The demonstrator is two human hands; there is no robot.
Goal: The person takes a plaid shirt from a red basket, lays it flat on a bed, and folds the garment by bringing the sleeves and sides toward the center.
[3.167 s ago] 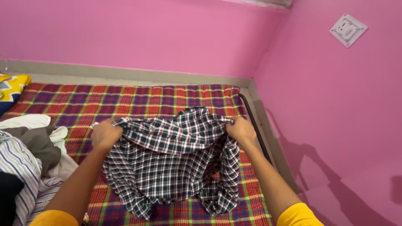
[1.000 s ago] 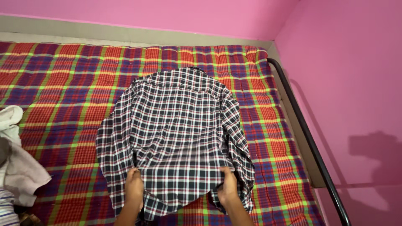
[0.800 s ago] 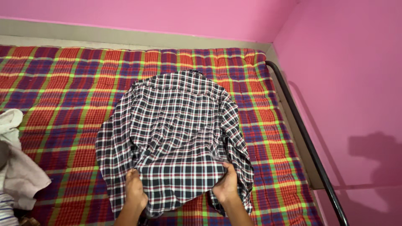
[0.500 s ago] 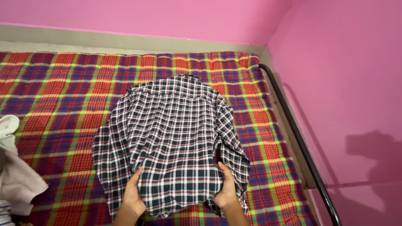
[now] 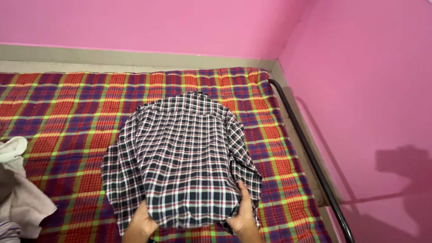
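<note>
Pale clothes (image 5: 20,189) are still heaped at the left edge of the plaid mattress (image 5: 63,112). The checked shirt (image 5: 180,157) lies flat in the middle now, no longer held up. Left hand (image 5: 141,222) grips its hem, right hand (image 5: 243,216) pinches the lower corner, both slightly further in than before.
</note>
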